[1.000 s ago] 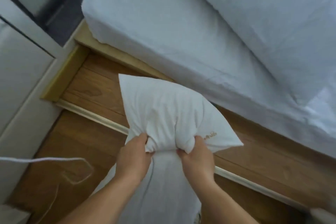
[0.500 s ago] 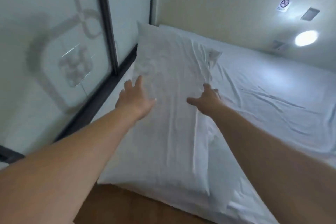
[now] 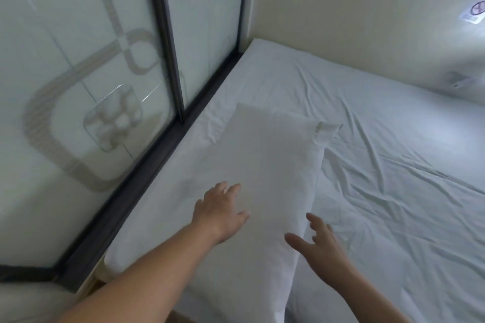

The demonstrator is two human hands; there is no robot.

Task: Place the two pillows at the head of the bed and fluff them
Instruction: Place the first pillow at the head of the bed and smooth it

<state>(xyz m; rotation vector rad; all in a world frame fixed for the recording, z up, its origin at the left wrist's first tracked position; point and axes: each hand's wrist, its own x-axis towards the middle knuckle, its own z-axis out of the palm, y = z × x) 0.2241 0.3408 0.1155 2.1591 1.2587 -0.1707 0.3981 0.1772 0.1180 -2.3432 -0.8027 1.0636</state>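
One white pillow (image 3: pixel 265 165) lies flat on the bed (image 3: pixel 393 170), along its left edge beside the glass wall. My left hand (image 3: pixel 219 211) hovers open over the pillow's near half, fingers spread. My right hand (image 3: pixel 319 241) is open at the pillow's right edge, thumb and fingers apart, holding nothing. Only this one pillow is in view. The white sheet is wrinkled to the right of the pillow.
A frosted glass partition (image 3: pixel 91 86) with a dark frame (image 3: pixel 168 37) runs along the bed's left side. A cream wall (image 3: pixel 354 13) closes the far side, with a small sign (image 3: pixel 473 12) on it. The bed's near edge meets a wooden floor strip (image 3: pixel 97 283).
A second ago both hands gripped the pillow over the floor. It then landed on the bed, and now lies flat, with both hands open and drawn back toward me.
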